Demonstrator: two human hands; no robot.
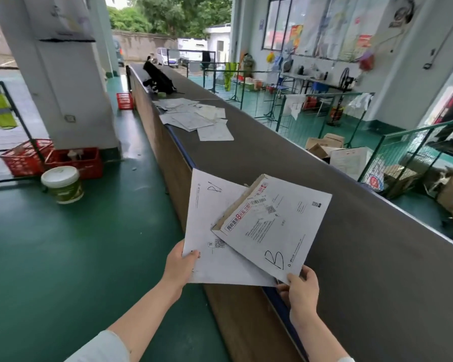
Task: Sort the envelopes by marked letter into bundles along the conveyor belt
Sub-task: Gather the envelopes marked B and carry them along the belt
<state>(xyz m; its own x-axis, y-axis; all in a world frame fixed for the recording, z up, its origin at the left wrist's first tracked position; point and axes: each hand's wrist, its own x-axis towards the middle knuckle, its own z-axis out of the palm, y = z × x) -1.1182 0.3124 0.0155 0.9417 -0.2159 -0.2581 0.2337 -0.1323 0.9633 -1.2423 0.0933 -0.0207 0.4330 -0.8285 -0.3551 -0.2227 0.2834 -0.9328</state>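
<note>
Above the conveyor belt (pixel 272 152) edge, the B envelope (pixel 280 220) is pinched by 1 corner in the right hand (pixel 302 288), the other envelope (pixel 207 218) gripped by the left hand (pixel 179 265); from such slight holds either could be dropped floorward

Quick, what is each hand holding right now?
Left hand: grips the lower envelope by its edge.
Right hand: pinches the envelope marked B.

left hand (pixel 179 262) grips envelope marked d (pixel 209 226); right hand (pixel 300 290) grips b envelope (pixel 277 228), above conveyor belt (pixel 364 257).
</note>
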